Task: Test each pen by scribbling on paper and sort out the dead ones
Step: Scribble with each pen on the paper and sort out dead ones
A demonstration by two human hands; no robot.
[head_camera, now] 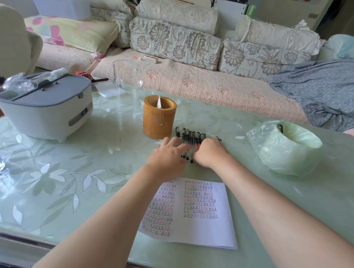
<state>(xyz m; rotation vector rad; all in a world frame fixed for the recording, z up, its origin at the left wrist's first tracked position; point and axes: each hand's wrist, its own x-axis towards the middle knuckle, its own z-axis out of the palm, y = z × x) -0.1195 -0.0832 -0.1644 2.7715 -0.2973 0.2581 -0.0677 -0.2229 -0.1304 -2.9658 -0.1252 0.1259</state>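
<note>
Several black-capped pens point(189, 134) lie side by side in a row on the glass table, just right of a brown bamboo pen holder point(158, 118). My left hand point(168, 152) rests flat on the row's left part with fingers spread. My right hand point(209, 151) lies curled over the row's right part; whether it grips a pen is hidden. Nearer to me lies a white sheet of paper point(200, 212) covered with rows of red and black marks; my left forearm crosses its left side.
A pale green bin point(295, 153) lined with a plastic bag stands at the right, one dark pen-like tip at its rim. A grey-lidded white box point(43, 109) sits at the left, a clear glass vessel point(127, 77) behind. A sofa runs behind the table point(65, 178).
</note>
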